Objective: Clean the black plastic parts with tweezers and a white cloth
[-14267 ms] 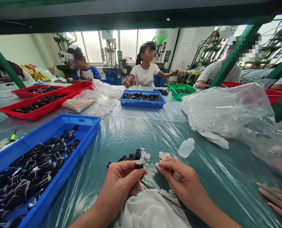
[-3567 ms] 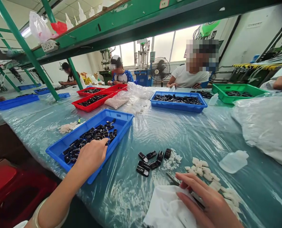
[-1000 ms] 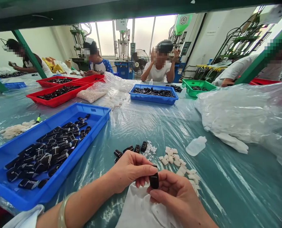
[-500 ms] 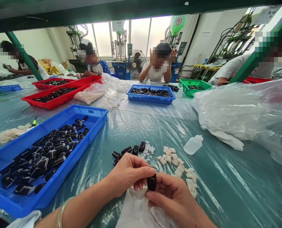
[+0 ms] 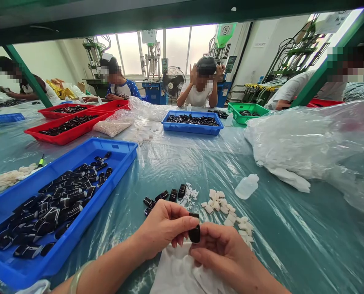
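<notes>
A small, glossy black plastic part is pinched upright between the thumb and fingers of my left hand. My right hand is closed at its right edge, index fingertip against it and thumb just below. Whether anything else is inside the right fingers is hidden. Under both hands lies a white cloth. Just beyond the left hand are several similar black parts, next to a heap of small white bits. Cream-coloured square pads lie scattered beyond the right hand.
A large blue tray of black parts stands at left. A translucent bottle lies at right, near a big plastic bag. Farther back are red trays, another blue tray, a green tray and several seated people.
The black part has turned slightly in my fingers, and more of its top shows above the left thumb. The whole view has shifted a little.
</notes>
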Demonstrator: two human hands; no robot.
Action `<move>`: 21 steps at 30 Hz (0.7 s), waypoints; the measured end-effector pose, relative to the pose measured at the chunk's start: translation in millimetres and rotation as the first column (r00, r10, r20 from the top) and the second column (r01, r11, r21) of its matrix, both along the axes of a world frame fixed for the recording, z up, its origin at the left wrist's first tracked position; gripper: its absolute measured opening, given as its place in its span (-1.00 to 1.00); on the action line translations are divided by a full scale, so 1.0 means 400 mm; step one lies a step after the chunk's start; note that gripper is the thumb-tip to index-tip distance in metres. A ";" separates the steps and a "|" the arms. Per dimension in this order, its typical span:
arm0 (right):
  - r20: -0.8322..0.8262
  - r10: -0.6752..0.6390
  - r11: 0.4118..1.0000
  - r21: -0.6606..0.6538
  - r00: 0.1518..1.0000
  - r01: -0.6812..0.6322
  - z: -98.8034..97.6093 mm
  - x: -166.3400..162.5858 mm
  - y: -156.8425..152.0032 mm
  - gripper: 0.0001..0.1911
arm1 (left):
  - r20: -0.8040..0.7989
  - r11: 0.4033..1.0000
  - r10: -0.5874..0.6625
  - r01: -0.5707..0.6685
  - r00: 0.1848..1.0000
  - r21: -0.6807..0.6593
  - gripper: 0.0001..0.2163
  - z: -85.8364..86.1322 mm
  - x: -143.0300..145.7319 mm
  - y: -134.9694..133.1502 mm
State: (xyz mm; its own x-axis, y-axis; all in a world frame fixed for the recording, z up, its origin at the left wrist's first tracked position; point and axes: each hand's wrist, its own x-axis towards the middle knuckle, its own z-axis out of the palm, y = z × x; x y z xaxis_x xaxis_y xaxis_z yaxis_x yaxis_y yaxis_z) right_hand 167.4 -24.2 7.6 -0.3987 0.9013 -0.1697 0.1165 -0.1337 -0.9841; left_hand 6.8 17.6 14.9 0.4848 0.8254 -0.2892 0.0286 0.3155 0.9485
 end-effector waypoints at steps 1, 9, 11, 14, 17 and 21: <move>0.077 -0.008 0.999 0.033 0.997 0.006 0.004 0.010 0.003 -0.90 | -0.001 1.000 0.020 -0.020 1.000 0.006 -0.70 0.001 -0.002 0.001; 0.635 -0.233 0.843 0.509 0.737 -0.173 0.012 0.052 0.023 -0.89 | -0.039 0.994 0.108 -0.107 0.993 0.023 -0.66 0.005 -0.008 0.010; 0.683 -0.209 0.830 0.502 0.700 -0.243 -0.001 0.050 0.021 -0.88 | -0.045 0.994 0.106 -0.105 0.993 0.028 -0.67 0.004 -0.008 0.010; 0.696 -0.201 0.810 0.513 0.689 -0.283 -0.019 0.046 0.019 -0.85 | -0.055 0.994 0.103 -0.102 0.993 0.023 -0.68 0.003 -0.007 0.011; 0.672 -0.220 0.787 0.551 0.707 -0.278 -0.024 0.048 0.022 -0.85 | -0.057 0.995 0.095 -0.094 0.994 0.018 -0.68 0.004 -0.007 0.011; 0.538 -0.359 0.740 0.662 0.763 -0.119 -0.005 0.062 0.030 -0.86 | -0.051 0.994 0.112 -0.112 0.992 0.003 -0.67 0.005 -0.007 0.011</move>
